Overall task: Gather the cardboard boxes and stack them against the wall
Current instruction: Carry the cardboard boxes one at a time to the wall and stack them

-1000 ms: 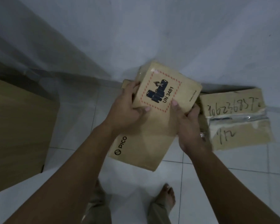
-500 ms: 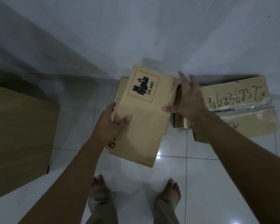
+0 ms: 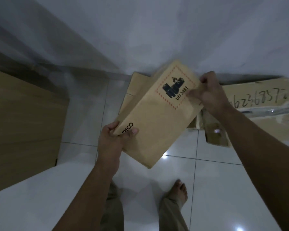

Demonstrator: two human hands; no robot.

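- Two hands held one flat brown cardboard box marked "UN 3481" [image 3: 158, 114] above the white tiled floor [image 3: 198, 189].
- The left hand [image 3: 113, 139] gripped its near-left edge.
- The right hand [image 3: 208, 92] pinched its far-right corner.
- Flattened brown cardboard with handwritten numbers [image 3: 257, 100] lay right, against the white wall [image 3: 157, 30].

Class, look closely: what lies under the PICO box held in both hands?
Under the PICO box a flattened cardboard piece shows beside the wall. How far it extends beneath is covered.

Flat cardboard box [image 3: 155, 124] in left hand [image 3: 113, 139] and right hand [image 3: 210, 95], above white tiled floor [image 3: 207, 189].
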